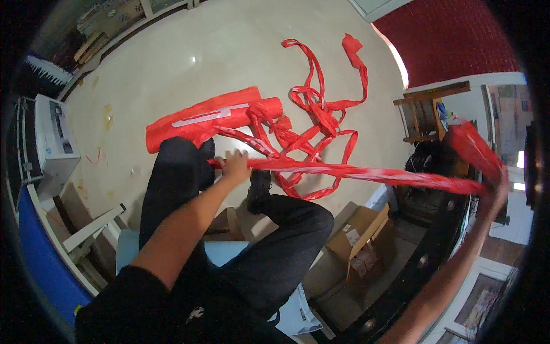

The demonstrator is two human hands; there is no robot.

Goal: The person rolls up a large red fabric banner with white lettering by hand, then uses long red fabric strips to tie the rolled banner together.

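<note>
A long red strip of thin banner-like material [365, 173], twisted and marked with white, stretches between my two hands above the floor. My left hand [235, 167] is closed around it near my knees. Out to the far right, my right hand [497, 187] grips the other end, blurred, with a loose red length rising above it. Beneath the strip lies a tangled heap of the same red material [320, 114]. A flattened red roll with a white stripe [215, 115] rests on the floor by my left knee and connects to the tangle.
I sit with my black-trousered legs [275, 241] apart on a pale floor [206, 47]. An opened cardboard box [359, 232] stands right of my leg. A white box [53, 129] is at the left, and a wooden chair [423, 114] at the right.
</note>
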